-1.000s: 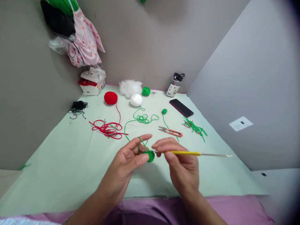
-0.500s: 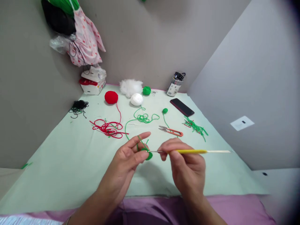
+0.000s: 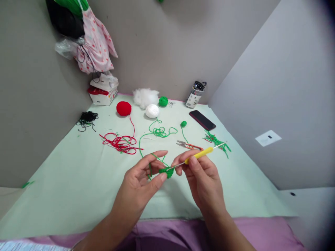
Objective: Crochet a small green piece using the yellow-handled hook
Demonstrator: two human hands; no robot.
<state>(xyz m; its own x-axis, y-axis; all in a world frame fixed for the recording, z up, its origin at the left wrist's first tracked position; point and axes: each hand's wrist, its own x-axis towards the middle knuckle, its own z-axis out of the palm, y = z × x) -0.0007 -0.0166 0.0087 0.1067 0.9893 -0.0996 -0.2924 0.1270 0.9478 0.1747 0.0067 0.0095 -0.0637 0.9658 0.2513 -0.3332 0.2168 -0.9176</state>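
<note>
Between the thumb and fingers of my left hand (image 3: 142, 181) is a small green crochet piece (image 3: 166, 172). A strand of green yarn (image 3: 140, 146) runs over my raised left index finger and back to a loose tangle on the table. My right hand (image 3: 202, 177) grips a crochet hook (image 3: 200, 155) by its yellow handle, the far end tilted up to the right. The hook's metal tip meets the top edge of the crochet piece. Just beyond my right fingers lie orange-handled thread snips (image 3: 193, 146), partly covered by that hand.
Red yarn ball (image 3: 124, 108), white yarn ball (image 3: 152, 111), green yarn ball (image 3: 163, 101) and white stuffing (image 3: 145, 98) sit toward the back. Black yarn (image 3: 88, 120) lies left. A phone (image 3: 202, 120), green scraps (image 3: 217, 141) and a container of pens (image 3: 195, 94) are right.
The hook has swung from nearly level to slanting up rightward, as my right hand turned and shifted slightly left. The crochet piece has turned, showing more of its face beyond my left thumb.
</note>
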